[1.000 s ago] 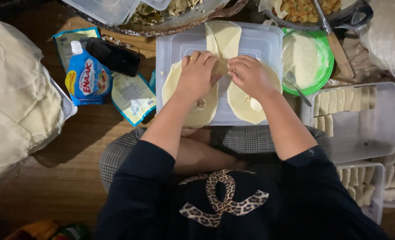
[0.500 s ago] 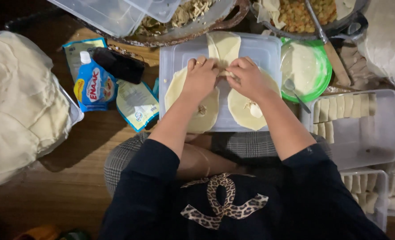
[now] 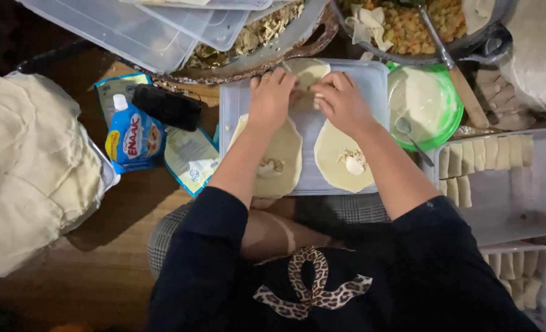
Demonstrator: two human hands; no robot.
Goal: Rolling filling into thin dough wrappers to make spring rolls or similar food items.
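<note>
Far wrapper (image 3: 308,75): pale round dough sheet at the far edge of the clear plastic lid (image 3: 371,86) that serves as work board. Left hand (image 3: 271,98) and right hand (image 3: 341,101) both lie on it, fingers curled down and pinching its near edge, seemingly to fold it over filling; each grip is closed on the sheet.

Near wrappers: two more rounds on the lid, nearer the person, one under the left forearm (image 3: 279,161), one under the right (image 3: 341,161), each with a dab of filling at centre, laid flat within reach.

Right of the lid: green bowl (image 3: 454,107) of pale paste with a spoon (image 3: 413,138); beyond it clear trays of finished folded pieces (image 3: 479,165) in rows.

Beyond the lid: bowls of filling (image 3: 402,24) and stacked clear containers (image 3: 131,24).

Left of the lid: blue pouch (image 3: 128,136), flat sachets (image 3: 190,158), dark oblong object (image 3: 165,106), and a large heap of dough sheets (image 3: 30,166).

Surface: brown wooden floor (image 3: 88,270); the person sits at it, lid over the knees. Room dim.
</note>
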